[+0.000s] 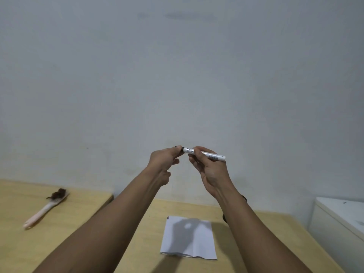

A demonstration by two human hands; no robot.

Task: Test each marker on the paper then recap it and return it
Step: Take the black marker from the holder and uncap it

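Now my left hand (164, 160) pinches cap (180, 149), right hand (208, 170) grips marker (204, 154), high above paper (189, 237). Risk: misaligned push, ink smears fingers.

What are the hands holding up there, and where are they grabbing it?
A white marker: the right hand grips its barrel, and the left hand pinches its black cap end.

Both hands (213, 170) raised — marker (204, 154) between them.
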